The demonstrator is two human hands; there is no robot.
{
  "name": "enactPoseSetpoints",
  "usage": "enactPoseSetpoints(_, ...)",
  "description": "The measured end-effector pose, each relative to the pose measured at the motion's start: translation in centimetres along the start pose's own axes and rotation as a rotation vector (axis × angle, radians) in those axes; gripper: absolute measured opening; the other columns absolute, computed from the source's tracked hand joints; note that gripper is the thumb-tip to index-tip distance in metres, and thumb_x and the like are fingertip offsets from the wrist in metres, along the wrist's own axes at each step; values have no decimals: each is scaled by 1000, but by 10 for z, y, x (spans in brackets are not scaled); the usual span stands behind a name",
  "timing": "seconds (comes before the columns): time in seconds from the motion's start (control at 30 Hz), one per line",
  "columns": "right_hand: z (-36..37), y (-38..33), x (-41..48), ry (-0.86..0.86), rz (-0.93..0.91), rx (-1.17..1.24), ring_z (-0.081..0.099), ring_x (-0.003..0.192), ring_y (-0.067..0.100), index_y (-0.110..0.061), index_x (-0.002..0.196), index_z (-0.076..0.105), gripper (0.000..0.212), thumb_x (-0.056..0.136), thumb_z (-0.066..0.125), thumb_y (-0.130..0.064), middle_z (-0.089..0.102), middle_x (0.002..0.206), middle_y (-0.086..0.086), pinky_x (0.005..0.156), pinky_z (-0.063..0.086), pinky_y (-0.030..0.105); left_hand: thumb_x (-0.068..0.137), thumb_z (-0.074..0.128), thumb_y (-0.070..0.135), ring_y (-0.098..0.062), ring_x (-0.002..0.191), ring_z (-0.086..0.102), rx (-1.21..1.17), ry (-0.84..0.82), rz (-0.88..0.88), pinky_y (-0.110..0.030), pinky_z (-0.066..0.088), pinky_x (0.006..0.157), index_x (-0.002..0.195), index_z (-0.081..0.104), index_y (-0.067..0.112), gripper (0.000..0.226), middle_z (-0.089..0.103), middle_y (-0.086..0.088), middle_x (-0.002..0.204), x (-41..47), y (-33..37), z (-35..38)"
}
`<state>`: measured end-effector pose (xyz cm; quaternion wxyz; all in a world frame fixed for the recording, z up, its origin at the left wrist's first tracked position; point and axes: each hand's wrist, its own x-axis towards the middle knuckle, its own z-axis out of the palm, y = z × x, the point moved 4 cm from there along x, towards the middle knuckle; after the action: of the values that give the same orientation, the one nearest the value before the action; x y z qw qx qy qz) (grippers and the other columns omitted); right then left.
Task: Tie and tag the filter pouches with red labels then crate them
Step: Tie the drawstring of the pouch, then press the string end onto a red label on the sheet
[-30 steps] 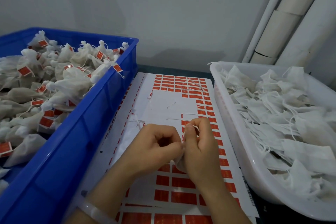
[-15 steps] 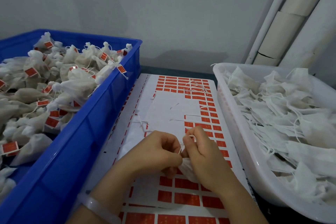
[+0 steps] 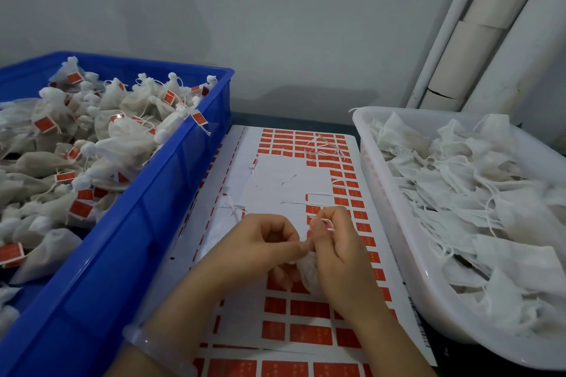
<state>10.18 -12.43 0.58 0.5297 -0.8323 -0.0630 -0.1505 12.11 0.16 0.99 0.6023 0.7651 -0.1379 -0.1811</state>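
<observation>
**Between crate and tray: both hands on one pouch**

At six o'clock of the view, low over the label sheet (image 3: 275,180), the two hands meet. The left hand (image 3: 260,242) has its fingers curled, and thumb and forefinger pinch the neck of a small white pouch (image 3: 307,266). The right hand (image 3: 340,257) grips the same pouch from three o'clock, with a thin white string (image 3: 326,221) looped over its raised fingers. A pale bracelet (image 3: 153,343) sits on the left wrist.

At nine o'clock from the hands stands the blue crate (image 3: 122,254), heaped with tied pouches (image 3: 122,138) that carry red tags. Its near rim runs aslant just beside the sheet's left edge. At three o'clock the white tray (image 3: 428,278) holds flat untied pouches (image 3: 490,193), its rim just beside the sheet's right edge. The hands work in the lane between these two rims, touching neither.

At twelve o'clock from the hands lies the sheet's peeled white middle, with string scraps (image 3: 324,147) farther up. Red labels (image 3: 309,333) remain along its right side and at six o'clock. A dark strip of desk (image 3: 291,119) shows beyond the sheet, under the wall.
</observation>
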Motion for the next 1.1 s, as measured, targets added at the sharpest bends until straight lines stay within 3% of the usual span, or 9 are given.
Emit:
enactPoseSetpoints(0.1,2,-7,-2,97,-61,-14,57,67,4,-31,80,43,16,95,39,-28,55,65,-9,54,46,12,85,61,7,-13,54,64,-63,-21,13,-23,54,56,65,66,18,23,66,-1,61,-2,3,-1)
enactPoseSetpoints(0.23,2,-10,-2,155,-61,-10,55,58,-2,-31,77,43,22,96,43,-19,56,65,-24,50,43,8,83,60,5,-16,57,66,9,-84,52,-22,54,58,63,66,23,28,68,-3,63,-4,7,0)
enactPoseSetpoints(0.33,3,-10,-1,154,-13,44,56,58,-1,-29,77,44,22,96,44,-18,57,63,-21,50,43,8,81,61,4,-16,57,65,38,-104,60,-21,53,57,65,64,21,24,66,-4,64,-5,8,-2)
enactPoseSetpoints(0.53,-6,-14,1,150,-11,222,65,68,8,-26,81,51,14,93,44,-29,64,73,-8,59,53,16,67,52,21,-16,67,55,-39,161,168,-24,47,61,68,58,21,6,57,1,68,-6,9,-15)
enactPoseSetpoints(0.63,-1,-11,0,131,49,288,67,67,9,-27,85,50,18,85,39,-41,66,74,-11,57,54,17,68,52,23,-8,67,57,-100,161,128,-18,47,61,61,63,26,13,59,3,66,-3,10,-16)
enactPoseSetpoints(0.73,2,-12,-2,144,43,269,67,69,6,-29,83,51,20,82,38,-45,66,74,-12,61,53,13,87,56,12,-10,66,59,-150,181,117,-19,49,63,55,65,29,37,61,2,63,-1,6,-16)
enactPoseSetpoints(0.87,0,-13,-5,184,35,292,65,67,5,-28,81,51,18,83,39,-41,64,76,-13,57,48,8,85,56,10,-32,83,63,-30,221,105,-40,55,79,56,65,29,35,64,-8,71,-2,6,-14)
enactPoseSetpoints(1.0,5,-7,-1,129,93,278,64,66,5,-28,80,52,16,94,44,-28,64,74,-14,57,51,11,84,53,4,-28,82,65,138,182,18,-41,56,80,57,58,25,35,61,-3,65,-7,8,-18)
enactPoseSetpoints(1.1,8,0,2,-10,125,183,63,73,-1,-31,81,55,12,92,50,-28,64,73,-17,61,49,8,88,48,2,-29,79,63,23,293,-64,-35,54,71,62,56,16,31,60,-6,70,-5,8,-36)
